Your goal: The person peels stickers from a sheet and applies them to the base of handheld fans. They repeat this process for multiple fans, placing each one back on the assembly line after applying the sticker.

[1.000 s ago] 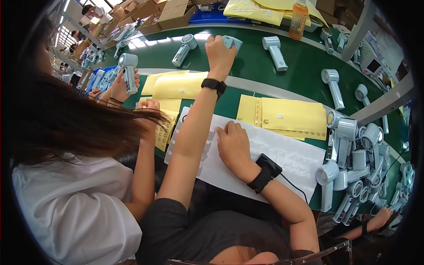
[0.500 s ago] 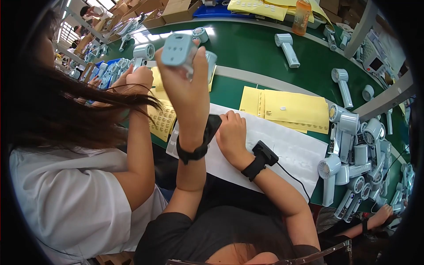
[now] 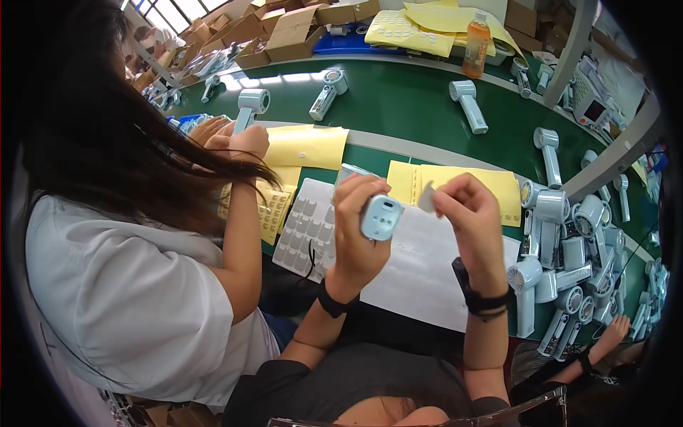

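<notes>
A light blue handheld fan (image 3: 382, 218) sits in my left hand (image 3: 353, 249), its handle end with small holes turned up toward me and my fingers wrapped around the handle. Just to the right of it, my right hand (image 3: 478, 231) pinches a small grey sticker (image 3: 427, 198) between thumb and fingertips, apart from the fan. Below both hands lies a white sheet (image 3: 420, 274). Its left part (image 3: 302, 228) carries rows of grey stickers. Yellow label sheets (image 3: 491, 186) lie behind my right hand.
Handheld fans (image 3: 569, 245) are piled on my right. More stand or lie along the green conveyor (image 3: 398, 92). A co-worker in a white shirt (image 3: 135, 285) sits close on my left, holding another fan (image 3: 250, 107). An orange drink bottle (image 3: 475, 46) and a grey post (image 3: 619, 156) stand beyond.
My left hand has come down and to the right with the fan. My right hand has lifted off the white sheet and now holds a grey sticker. The conveyor fans have shifted.
</notes>
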`<state>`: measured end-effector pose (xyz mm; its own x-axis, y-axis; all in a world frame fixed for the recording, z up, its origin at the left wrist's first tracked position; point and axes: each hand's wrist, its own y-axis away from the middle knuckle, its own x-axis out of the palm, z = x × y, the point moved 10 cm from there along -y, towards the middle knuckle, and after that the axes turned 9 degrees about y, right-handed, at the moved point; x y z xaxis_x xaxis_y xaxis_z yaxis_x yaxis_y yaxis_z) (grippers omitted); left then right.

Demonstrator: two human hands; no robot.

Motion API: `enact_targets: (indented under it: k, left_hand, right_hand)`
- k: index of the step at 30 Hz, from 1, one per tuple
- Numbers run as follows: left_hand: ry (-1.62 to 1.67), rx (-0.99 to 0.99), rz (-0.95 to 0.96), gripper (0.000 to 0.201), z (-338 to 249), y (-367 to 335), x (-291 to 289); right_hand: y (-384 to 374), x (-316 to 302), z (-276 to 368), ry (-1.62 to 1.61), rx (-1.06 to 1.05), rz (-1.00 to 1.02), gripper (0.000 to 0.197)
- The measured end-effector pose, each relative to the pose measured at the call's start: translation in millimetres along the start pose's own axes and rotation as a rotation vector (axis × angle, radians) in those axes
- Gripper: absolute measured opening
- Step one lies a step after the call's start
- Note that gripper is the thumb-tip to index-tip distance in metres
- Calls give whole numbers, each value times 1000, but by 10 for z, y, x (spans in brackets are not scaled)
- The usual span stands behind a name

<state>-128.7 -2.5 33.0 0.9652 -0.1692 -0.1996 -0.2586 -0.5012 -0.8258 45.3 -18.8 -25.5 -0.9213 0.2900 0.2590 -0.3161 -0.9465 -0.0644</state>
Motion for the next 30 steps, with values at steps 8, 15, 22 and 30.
enact_targets:
  k: [8, 15, 22, 30]
  left_hand:
    - [-96, 88, 55, 56, -175, 91, 382]
    - [-122, 101, 60, 53, -200, 123, 430]
    - [-144, 108, 49, 52, -190, 149, 425]
    - [-170, 125, 83, 52, -234, 125, 462]
  right_hand:
    - [498, 171, 452, -71, 102, 33, 42]
    - [479, 103, 392, 13, 44, 15, 50]
    - [497, 97, 415, 63, 26, -19, 49]
    - [533, 61, 501, 147, -34, -66, 48]
